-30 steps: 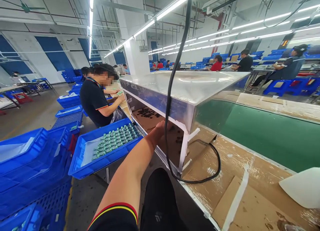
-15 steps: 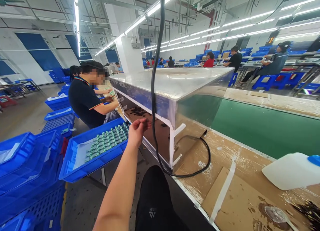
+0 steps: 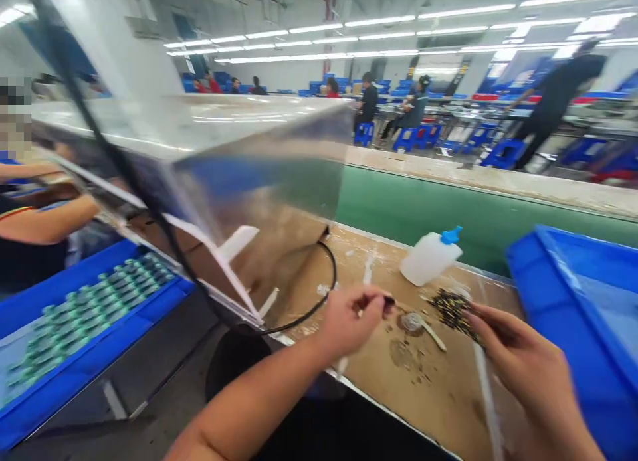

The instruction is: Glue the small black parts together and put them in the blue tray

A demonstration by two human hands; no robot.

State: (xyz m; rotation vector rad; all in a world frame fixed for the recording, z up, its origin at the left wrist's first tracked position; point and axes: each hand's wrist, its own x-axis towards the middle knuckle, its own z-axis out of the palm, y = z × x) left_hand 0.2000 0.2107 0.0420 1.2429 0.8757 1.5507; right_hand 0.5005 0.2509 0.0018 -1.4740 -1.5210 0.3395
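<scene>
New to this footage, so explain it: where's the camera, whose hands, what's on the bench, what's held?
Nothing robotic: the view comes from one camera on a worker's head, looking forward and down. The worker's bare left hand pinches a small dark piece. The bare right hand is at a heap of small black-and-yellow pieces; whether it grips any is unclear. The brown cardboard-covered bench also bears a white plastic bottle with a blue cap.
</scene>
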